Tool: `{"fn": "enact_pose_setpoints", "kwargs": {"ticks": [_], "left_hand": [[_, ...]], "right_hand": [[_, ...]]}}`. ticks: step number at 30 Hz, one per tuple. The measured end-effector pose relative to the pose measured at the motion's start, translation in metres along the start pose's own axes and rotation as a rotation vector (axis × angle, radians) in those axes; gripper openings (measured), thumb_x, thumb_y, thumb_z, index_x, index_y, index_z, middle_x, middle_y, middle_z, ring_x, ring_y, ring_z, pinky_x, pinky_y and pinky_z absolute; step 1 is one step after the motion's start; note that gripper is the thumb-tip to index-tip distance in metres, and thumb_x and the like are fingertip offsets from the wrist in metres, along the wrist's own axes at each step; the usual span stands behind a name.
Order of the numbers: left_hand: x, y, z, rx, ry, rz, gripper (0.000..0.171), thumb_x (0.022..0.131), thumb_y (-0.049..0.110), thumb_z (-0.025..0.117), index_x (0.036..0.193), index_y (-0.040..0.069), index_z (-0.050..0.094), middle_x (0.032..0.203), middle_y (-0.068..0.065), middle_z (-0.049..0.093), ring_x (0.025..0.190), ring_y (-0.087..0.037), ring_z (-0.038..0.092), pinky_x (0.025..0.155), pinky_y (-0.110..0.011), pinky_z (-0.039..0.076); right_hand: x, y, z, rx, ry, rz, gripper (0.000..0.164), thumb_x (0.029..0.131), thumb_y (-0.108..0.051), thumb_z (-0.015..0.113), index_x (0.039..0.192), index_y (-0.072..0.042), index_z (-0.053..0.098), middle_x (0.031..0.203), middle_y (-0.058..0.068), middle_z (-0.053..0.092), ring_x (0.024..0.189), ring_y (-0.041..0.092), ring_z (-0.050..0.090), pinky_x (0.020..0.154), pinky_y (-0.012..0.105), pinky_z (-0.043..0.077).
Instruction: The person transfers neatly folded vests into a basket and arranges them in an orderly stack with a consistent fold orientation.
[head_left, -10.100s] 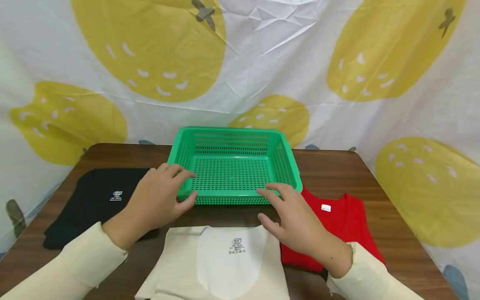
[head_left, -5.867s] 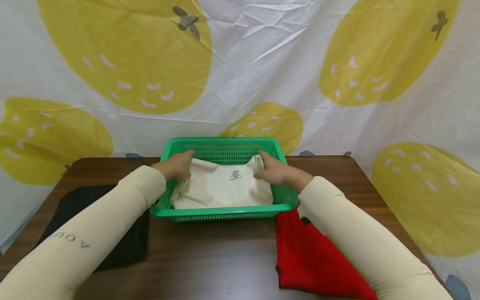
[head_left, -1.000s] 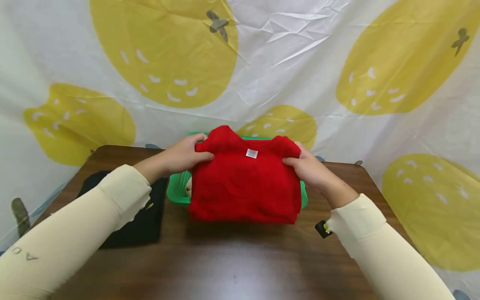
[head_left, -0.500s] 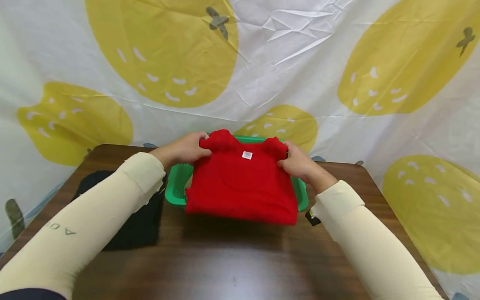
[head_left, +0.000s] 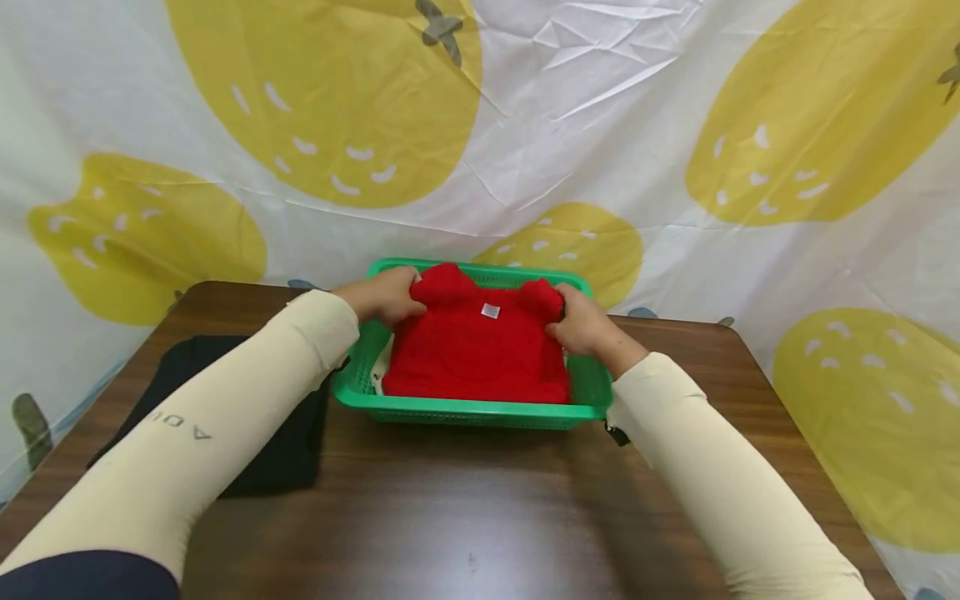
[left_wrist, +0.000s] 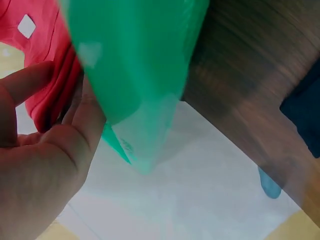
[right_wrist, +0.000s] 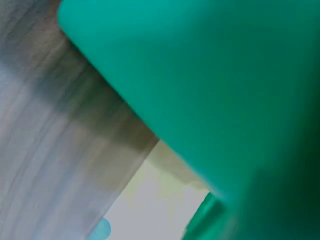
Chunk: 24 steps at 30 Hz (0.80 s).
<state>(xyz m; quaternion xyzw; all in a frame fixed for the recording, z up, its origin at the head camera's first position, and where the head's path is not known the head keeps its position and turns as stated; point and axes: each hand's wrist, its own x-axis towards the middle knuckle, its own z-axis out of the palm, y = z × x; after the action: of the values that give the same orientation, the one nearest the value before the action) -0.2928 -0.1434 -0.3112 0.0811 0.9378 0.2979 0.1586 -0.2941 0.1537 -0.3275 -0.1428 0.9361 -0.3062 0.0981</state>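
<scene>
A folded red shirt [head_left: 480, 350] with a small white label lies inside the green plastic basket [head_left: 465, 410], its shoulders raised by both hands. My left hand [head_left: 390, 297] pinches the shirt's left shoulder; in the left wrist view, the thumb and fingers of the left hand [left_wrist: 50, 140] grip the layered red cloth beside the basket wall. The right shoulder is held by my right hand [head_left: 581, 321]. Green basket wall [right_wrist: 175, 90] fills most of the right wrist view and hides that hand. A sliver of cream cloth [head_left: 381, 367] shows beneath the red shirt at the left.
A folded black garment [head_left: 277, 450] lies on the brown wooden table [head_left: 465, 517], left of the basket and partly under the left sleeve. Behind the table hangs a white curtain [head_left: 525, 150] with large yellow fruit prints.
The red shirt has gone down and away from me, from above the basket's front rim to inside it. Both hands still hold its shoulders. Earlier, the cream shirt was laid in the basket.
</scene>
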Motion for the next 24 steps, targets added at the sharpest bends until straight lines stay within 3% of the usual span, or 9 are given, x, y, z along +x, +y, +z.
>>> {"fn": "enact_pose_setpoints", "kwargs": {"ticks": [3, 6, 8, 11, 15, 20, 24], "left_hand": [[0.000, 0.000, 0.000, 0.020, -0.014, -0.012, 0.041, 0.098, 0.008, 0.058, 0.131, -0.009, 0.041, 0.126, -0.028, 0.050, 0.101, -0.030, 0.059, 0.068, -0.033, 0.060], [-0.002, 0.001, 0.001, 0.001, -0.029, -0.017, 0.046, 0.098, 0.008, 0.057, 0.136, -0.009, 0.039, 0.115, -0.025, 0.055, 0.086, -0.023, 0.060, 0.065, -0.027, 0.056], [-0.006, 0.001, 0.000, -0.042, -0.037, -0.023, 0.046, 0.099, 0.009, 0.057, 0.138, -0.007, 0.039, 0.108, -0.022, 0.057, 0.078, -0.018, 0.060, 0.065, -0.025, 0.055], [-0.018, -0.001, -0.006, -0.103, -0.039, 0.001, 0.049, 0.101, 0.014, 0.054, 0.142, -0.007, 0.039, 0.110, -0.025, 0.062, 0.081, -0.025, 0.068, 0.073, -0.029, 0.058], [-0.048, -0.006, -0.024, -0.154, -0.016, 0.069, 0.049, 0.104, 0.022, 0.051, 0.146, -0.002, 0.041, 0.130, -0.026, 0.059, 0.106, -0.033, 0.068, 0.090, -0.040, 0.058], [-0.096, -0.025, -0.043, -0.193, 0.109, 0.136, 0.038, 0.105, 0.022, 0.051, 0.138, 0.004, 0.052, 0.125, -0.022, 0.065, 0.101, -0.027, 0.070, 0.088, -0.038, 0.057], [-0.130, -0.053, -0.047, -0.183, 0.202, 0.125, 0.035, 0.105, 0.022, 0.051, 0.133, 0.001, 0.055, 0.120, -0.021, 0.067, 0.094, -0.020, 0.071, 0.081, -0.030, 0.058]], "right_hand": [[-0.001, 0.001, 0.004, -0.010, 0.003, 0.010, 0.053, 0.096, -0.002, 0.057, 0.145, -0.002, 0.038, 0.126, 0.026, 0.058, 0.094, 0.034, 0.067, 0.065, 0.032, 0.058], [-0.003, 0.002, 0.007, 0.015, -0.004, 0.027, 0.055, 0.096, 0.000, 0.053, 0.148, -0.004, 0.035, 0.125, 0.027, 0.062, 0.087, 0.031, 0.070, 0.059, 0.028, 0.056], [-0.005, 0.001, 0.008, 0.035, -0.004, 0.033, 0.055, 0.096, 0.000, 0.050, 0.149, -0.004, 0.034, 0.125, 0.027, 0.063, 0.086, 0.031, 0.070, 0.061, 0.027, 0.054], [-0.008, -0.002, 0.008, 0.034, 0.012, 0.008, 0.051, 0.097, -0.002, 0.050, 0.147, -0.004, 0.040, 0.128, 0.024, 0.063, 0.098, 0.032, 0.068, 0.070, 0.030, 0.053], [-0.025, -0.012, 0.007, 0.056, 0.053, -0.098, 0.034, 0.099, -0.009, 0.052, 0.133, -0.005, 0.053, 0.128, 0.018, 0.062, 0.111, 0.034, 0.062, 0.084, 0.039, 0.053], [-0.067, -0.035, 0.018, 0.141, 0.114, -0.319, 0.016, 0.097, -0.009, 0.060, 0.112, -0.009, 0.066, 0.102, 0.007, 0.069, 0.088, 0.023, 0.063, 0.074, 0.033, 0.054], [-0.103, -0.055, 0.037, 0.222, 0.035, -0.464, 0.011, 0.094, -0.007, 0.066, 0.103, -0.012, 0.069, 0.089, 0.001, 0.070, 0.073, 0.015, 0.062, 0.069, 0.027, 0.054]]}}
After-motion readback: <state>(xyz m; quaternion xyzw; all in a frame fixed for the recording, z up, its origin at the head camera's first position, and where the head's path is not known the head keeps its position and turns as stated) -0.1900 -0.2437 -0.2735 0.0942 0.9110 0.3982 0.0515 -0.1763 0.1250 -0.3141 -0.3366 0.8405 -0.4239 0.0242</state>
